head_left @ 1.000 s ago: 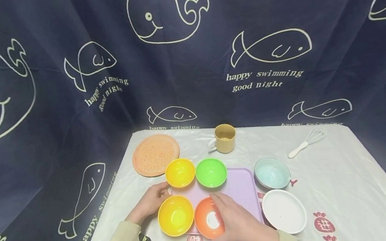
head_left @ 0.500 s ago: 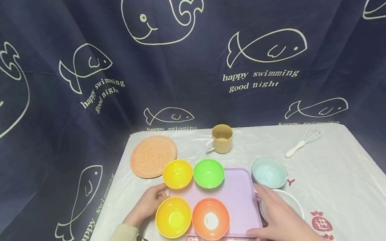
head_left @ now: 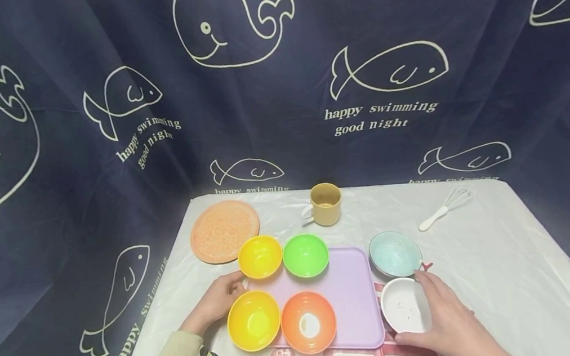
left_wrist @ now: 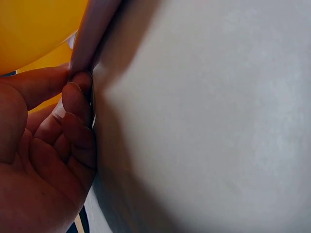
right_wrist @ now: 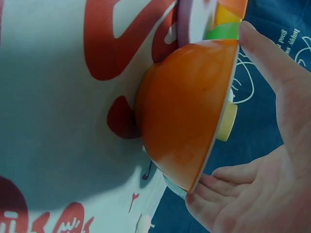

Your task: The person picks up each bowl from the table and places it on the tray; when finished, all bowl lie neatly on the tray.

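Note:
My left hand (head_left: 218, 301) pinches the left edge of a lilac tray (head_left: 353, 296); the left wrist view shows the thumb and curled fingers at the tray's rim (left_wrist: 90, 43). On the tray stand two yellow bowls (head_left: 254, 321), a green bowl (head_left: 306, 255) and an orange bowl (head_left: 309, 323). Right of the tray, my right hand (head_left: 447, 316) spans a bowl, white inside (head_left: 403, 306) and orange outside (right_wrist: 184, 111). Thumb and fingertips grip opposite sides of its rim, and the hand hides its right part.
A pale blue bowl (head_left: 396, 254) stands just behind the white one. Farther back lie a white whisk (head_left: 443, 210), a tan mug (head_left: 326, 205) and a round orange mat (head_left: 224, 231). A dark blue printed curtain (head_left: 259, 118) hangs behind the table.
My right hand has left the orange bowl on the tray and moved right, past the tray's edge, to the white bowl. The left hand stays at the tray's edge.

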### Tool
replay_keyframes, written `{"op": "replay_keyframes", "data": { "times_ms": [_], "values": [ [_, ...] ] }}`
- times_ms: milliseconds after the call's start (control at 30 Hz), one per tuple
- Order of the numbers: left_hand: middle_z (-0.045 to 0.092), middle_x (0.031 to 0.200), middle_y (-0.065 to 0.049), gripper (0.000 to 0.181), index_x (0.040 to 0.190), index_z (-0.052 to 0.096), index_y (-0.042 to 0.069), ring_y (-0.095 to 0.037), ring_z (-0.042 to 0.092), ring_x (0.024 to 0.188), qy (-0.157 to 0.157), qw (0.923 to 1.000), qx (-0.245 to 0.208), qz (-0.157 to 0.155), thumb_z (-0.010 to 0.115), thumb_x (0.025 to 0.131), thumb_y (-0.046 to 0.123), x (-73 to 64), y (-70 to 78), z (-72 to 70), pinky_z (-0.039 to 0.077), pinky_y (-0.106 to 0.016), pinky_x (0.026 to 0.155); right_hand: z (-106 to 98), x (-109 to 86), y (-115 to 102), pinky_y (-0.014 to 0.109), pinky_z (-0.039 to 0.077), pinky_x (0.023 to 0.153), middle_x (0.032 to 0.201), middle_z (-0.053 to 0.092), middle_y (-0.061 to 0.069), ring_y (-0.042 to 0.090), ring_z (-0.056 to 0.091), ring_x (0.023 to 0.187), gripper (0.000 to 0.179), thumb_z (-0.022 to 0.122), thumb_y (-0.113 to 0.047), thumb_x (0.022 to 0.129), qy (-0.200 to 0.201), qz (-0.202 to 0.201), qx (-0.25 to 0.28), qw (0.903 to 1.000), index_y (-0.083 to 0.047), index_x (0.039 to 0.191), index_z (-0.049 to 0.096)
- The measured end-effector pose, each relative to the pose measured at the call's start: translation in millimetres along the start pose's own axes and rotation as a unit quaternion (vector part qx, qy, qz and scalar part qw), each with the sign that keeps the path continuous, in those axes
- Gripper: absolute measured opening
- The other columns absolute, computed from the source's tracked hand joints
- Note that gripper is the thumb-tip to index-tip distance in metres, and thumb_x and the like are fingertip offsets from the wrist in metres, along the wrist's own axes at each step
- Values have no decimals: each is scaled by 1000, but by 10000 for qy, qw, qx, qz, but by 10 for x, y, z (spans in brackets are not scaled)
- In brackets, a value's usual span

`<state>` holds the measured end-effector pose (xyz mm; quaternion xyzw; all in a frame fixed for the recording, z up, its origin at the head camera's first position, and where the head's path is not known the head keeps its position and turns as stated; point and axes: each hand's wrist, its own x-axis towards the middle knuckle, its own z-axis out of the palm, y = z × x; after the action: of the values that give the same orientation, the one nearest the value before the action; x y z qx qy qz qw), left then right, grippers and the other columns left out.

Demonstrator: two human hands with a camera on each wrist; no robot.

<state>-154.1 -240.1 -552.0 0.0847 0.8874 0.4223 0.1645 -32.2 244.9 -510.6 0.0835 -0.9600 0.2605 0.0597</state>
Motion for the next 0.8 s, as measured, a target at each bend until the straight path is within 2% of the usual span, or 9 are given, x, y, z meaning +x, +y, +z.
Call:
{"op": "replay_keyframes", "data": {
  "times_ms": [200, 467, 700, 800],
  "values": [
    [59, 70, 1, 52, 147, 62, 17, -18, 58, 71, 2, 10000, 27, -62, 69, 95, 12, 7, -25, 20, 47, -37, 77, 29, -44, 13, 71, 49, 70, 143, 49, 20, 39, 54, 122, 141, 87, -82, 52, -137, 284, -109, 9994, 2, 154, 38],
    [57, 70, 1, 49, 145, 64, 19, -19, 58, 78, 27, 10000, 0, -61, 69, 96, 14, 17, -25, 20, 45, -44, 85, 95, -77, 58, 58, 50, 81, 138, 53, 16, 34, 58, 116, 138, 93, -73, 51, 187, -31, -7, 9998, 2, 153, 39],
    [57, 69, 1, 51, 147, 61, 16, -19, 57, 69, 7, 9999, -87, -99, 69, 97, 14, 10, -22, 21, 47, -39, 76, 154, -79, 126, 49, 48, 86, 135, 57, 11, 27, 58, 115, 131, 98, -65, 50, 465, -266, 37, 9986, -1, 151, 45],
    [57, 69, 1, 51, 147, 61, 15, -19, 56, 68, 14, 9999, -107, -69, 69, 97, 13, 8, -22, 19, 47, -39, 75, 167, -81, 147, 48, 48, 85, 134, 58, 11, 27, 58, 114, 128, 99, -63, 50, 510, -320, 42, 9982, -1, 150, 46]
  ]
}}
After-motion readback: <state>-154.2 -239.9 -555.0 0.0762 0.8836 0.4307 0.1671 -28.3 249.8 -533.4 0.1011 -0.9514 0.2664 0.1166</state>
